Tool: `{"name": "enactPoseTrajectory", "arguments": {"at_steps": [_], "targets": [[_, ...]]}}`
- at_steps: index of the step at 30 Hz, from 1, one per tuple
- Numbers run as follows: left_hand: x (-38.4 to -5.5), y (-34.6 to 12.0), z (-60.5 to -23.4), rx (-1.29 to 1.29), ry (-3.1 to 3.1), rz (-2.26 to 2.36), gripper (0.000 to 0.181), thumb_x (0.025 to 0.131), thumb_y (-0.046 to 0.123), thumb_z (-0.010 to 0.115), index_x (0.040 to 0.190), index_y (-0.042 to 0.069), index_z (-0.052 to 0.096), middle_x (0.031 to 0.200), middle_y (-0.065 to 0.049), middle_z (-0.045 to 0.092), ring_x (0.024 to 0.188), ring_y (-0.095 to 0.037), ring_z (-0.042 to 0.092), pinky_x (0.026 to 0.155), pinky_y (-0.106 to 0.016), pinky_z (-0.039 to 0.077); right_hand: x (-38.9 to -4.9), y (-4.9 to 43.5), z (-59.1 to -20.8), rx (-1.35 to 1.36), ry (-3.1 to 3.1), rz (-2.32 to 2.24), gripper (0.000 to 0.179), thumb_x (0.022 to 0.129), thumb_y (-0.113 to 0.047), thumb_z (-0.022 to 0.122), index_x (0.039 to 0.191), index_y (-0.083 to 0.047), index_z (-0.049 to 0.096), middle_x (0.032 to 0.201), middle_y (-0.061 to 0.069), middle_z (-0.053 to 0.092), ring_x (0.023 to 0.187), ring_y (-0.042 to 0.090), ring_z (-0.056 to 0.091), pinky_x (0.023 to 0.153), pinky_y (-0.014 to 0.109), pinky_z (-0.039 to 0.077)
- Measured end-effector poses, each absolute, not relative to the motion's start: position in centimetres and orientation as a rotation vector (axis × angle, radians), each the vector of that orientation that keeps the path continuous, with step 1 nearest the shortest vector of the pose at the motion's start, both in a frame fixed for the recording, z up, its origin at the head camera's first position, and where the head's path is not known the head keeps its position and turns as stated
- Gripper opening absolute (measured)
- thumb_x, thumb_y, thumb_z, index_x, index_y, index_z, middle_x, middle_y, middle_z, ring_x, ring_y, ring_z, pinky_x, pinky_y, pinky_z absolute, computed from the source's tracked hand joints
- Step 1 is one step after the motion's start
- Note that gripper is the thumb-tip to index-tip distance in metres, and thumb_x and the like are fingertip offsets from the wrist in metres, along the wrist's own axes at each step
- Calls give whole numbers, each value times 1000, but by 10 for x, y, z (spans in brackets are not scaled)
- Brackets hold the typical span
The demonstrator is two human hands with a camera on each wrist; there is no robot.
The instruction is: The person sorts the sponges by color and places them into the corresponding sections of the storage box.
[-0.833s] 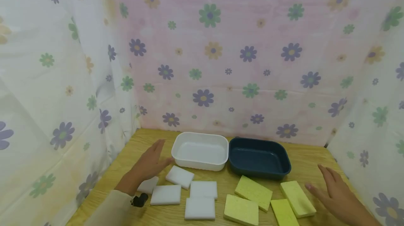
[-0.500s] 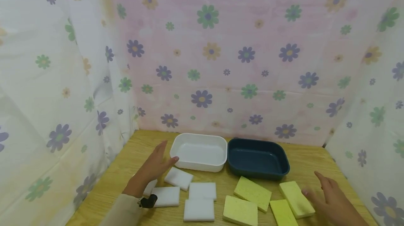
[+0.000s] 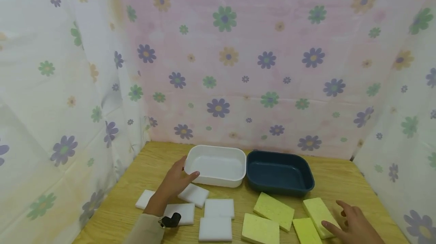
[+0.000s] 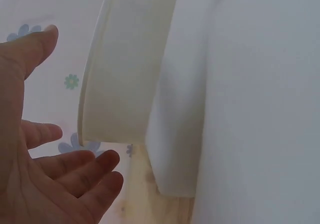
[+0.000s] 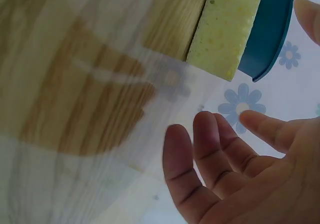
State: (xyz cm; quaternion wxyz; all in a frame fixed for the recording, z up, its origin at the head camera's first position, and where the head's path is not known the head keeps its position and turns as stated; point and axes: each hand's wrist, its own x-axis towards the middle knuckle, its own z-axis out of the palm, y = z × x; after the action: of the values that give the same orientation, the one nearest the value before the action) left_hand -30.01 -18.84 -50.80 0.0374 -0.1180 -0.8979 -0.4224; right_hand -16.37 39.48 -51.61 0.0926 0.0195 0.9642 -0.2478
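My left hand [image 3: 173, 181], empty with fingers spread, hovers by the left end of the white rectangular dish [image 3: 218, 182]; its thumb overlaps the near corner in the head view. White sponge blocks [image 3: 215, 229] lie in front of that dish, one partly behind my forearm. On the right, my empty right hand [image 3: 355, 226] hangs over the outermost yellow sponge [image 3: 319, 215], the thumb overlapping its near end. The right wrist view shows a gap between the loosely bent fingers [image 5: 205, 149] and the sponge's end.
A dark blue rectangular dish [image 3: 277, 190] stands right beside the white one. Several more yellow sponges [image 3: 260, 229] lie before it on the wooden table [image 3: 116, 213]. Flowered cloth [image 3: 225, 66] closes off the back and both sides.
My left hand has moved right, up to the white dish's left end. My right hand has come left and nearer to me, its thumb now over the yellow sponge.
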Motion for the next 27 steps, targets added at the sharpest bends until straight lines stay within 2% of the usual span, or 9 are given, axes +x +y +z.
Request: {"name": "enactPoseTrajectory", "arguments": {"at_steps": [4, 7, 10, 15, 22, 27], "targets": [[-302, -186, -512, -326, -2764, -1282, 94, 95, 58, 69, 165, 11, 27, 159, -16, 45, 142, -41, 48, 110, -63, 44, -164, 396, -520, 33, 2847, -732, 96, 97, -55, 66, 145, 21, 34, 110, 20, 58, 87, 20, 57, 70, 41, 54], [-302, -186, -515, -261, -2790, -1284, 96, 96, 62, 64, 165, 9, 24, 162, -19, 40, 141, -42, 49, 110, -62, 44, -164, 395, -520, 21, 2821, -766, 95, 96, -51, 69, 142, 25, 35, 105, 16, 60, 86, 19, 59, 71, 42, 56], [-302, -186, -516, -221, -2791, -1296, 93, 98, 60, 62, 165, 7, 24, 160, -20, 42, 136, -41, 54, 108, -59, 47, -164, 393, -521, 42, 2791, -785, 96, 93, -48, 73, 139, 27, 37, 100, 13, 62, 85, 20, 62, 71, 43, 57], [-300, -183, -519, -183, -2787, -1292, 88, 98, 54, 66, 164, 9, 29, 155, -18, 51, 131, -36, 59, 103, -56, 51, -166, 391, -525, 119, 2760, -722, 100, 88, -53, 78, 137, 25, 41, 97, 12, 64, 86, 23, 64, 72, 46, 57], [-299, -181, -520, -117, -2780, -1301, 89, 95, 54, 70, 162, 9, 34, 151, -23, 54, 129, -37, 62, 102, -55, 53, -164, 390, -528, 184, 2762, -652, 101, 82, -60, 81, 133, 22, 49, 98, 11, 65, 85, 20, 63, 74, 45, 57], [-300, -181, -519, -70, -2786, -1316, 89, 94, 56, 71, 163, 13, 33, 151, -22, 54, 130, -36, 62, 103, -52, 53, -164, 392, -528, 272, 2710, -701, 87, 80, -62, 82, 119, 14, 61, 97, 9, 68, 84, 22, 67, 74, 45, 58]]}}
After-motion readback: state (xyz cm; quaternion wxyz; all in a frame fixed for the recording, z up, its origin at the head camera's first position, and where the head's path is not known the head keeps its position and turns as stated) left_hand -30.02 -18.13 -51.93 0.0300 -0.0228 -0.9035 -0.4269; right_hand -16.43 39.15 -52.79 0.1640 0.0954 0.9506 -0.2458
